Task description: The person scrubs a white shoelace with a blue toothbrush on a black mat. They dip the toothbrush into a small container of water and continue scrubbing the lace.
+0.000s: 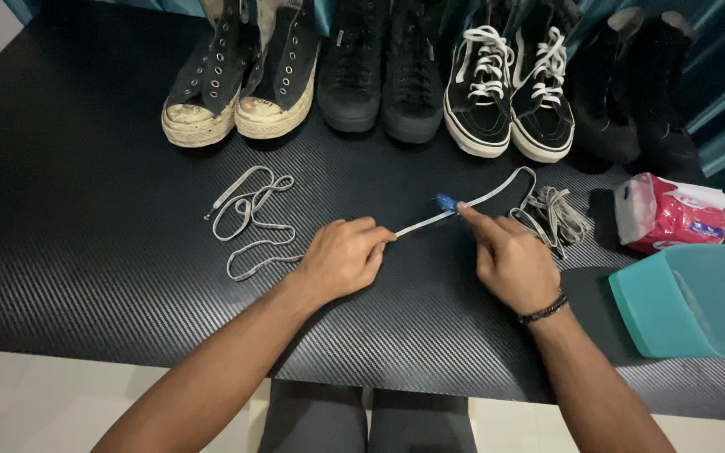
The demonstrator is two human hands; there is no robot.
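Two hands worked one flat pale shoelace (497, 195) on the black, carbon-weave table (86, 252). The left hand (341, 258) pinched its near end between thumb and fingers. The right hand (509, 262) pressed a small blue object (445, 202) onto it with index and thumb. The taut stretch ran left to right, rising toward the black-and-white sneakers (509, 92), then looped back to a bundled grey lace (554, 216).
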